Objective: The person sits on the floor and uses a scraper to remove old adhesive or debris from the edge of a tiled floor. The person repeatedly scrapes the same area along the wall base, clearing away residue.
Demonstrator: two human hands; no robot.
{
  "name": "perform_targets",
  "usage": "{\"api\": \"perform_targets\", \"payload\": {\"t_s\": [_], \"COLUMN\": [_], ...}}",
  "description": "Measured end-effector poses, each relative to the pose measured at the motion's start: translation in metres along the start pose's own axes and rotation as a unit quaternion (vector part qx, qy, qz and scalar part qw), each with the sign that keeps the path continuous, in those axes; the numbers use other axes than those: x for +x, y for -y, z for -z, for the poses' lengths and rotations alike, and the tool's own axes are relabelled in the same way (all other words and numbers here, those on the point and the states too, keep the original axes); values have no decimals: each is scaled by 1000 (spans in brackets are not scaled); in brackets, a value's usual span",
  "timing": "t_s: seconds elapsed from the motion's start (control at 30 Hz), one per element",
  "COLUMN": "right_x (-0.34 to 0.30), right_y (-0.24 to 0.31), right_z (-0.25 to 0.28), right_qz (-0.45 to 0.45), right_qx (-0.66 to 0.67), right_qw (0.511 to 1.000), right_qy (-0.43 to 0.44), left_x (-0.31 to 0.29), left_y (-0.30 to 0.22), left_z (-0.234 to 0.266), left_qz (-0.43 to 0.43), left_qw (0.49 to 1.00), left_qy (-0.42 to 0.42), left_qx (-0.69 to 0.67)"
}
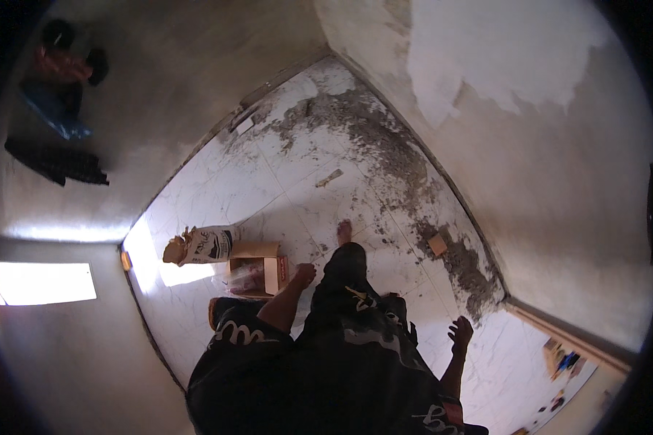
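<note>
My left hand (305,275) hangs above the tiled floor with its fingers curled in, and nothing shows sticking out of it. Just to its left stands an opened cardboard box (271,275) with clear plastic wrapping (247,277) in it. Behind the box lies a crumpled paper sack (209,245) with dark printing. My right hand (460,333) is out to the right, fingers apart and holding nothing, over bare white tile. A bare foot (344,232) shows on the floor ahead of me.
Grey wet-looking mortar (384,141) is spread along the right wall, with a small brown block (437,244) on it. A flat tool (329,177) lies mid-floor. Clothes (64,65) hang at left. Small items (564,360) lie beyond the wooden threshold (566,335).
</note>
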State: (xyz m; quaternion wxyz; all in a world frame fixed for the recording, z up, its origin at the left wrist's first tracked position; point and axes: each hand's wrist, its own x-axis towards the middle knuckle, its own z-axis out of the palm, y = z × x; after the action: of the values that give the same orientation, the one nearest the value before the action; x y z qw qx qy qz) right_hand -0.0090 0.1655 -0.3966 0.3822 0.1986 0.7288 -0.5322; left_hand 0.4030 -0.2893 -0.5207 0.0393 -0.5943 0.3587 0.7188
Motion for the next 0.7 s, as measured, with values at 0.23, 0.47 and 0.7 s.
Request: {"api": "perform_targets", "payload": {"t_s": [0.23, 0.47, 0.7], "right_x": [-35, 36, -62], "right_y": [116, 117, 198], "right_z": [-257, -460, -681], "right_qz": [2, 409, 452], "right_qx": [-268, -424, -519], "right_qw": [917, 570, 447], "right_qy": [295, 572, 571], "left_x": [36, -30, -52], "left_y": [-85, -224, -211], "left_z": [58, 146, 205], "left_qz": [-112, -150, -237], "left_qw": [970, 968, 954], "left_qy": [-205, -149, -180], "left_qx": [71, -131, -31]}}
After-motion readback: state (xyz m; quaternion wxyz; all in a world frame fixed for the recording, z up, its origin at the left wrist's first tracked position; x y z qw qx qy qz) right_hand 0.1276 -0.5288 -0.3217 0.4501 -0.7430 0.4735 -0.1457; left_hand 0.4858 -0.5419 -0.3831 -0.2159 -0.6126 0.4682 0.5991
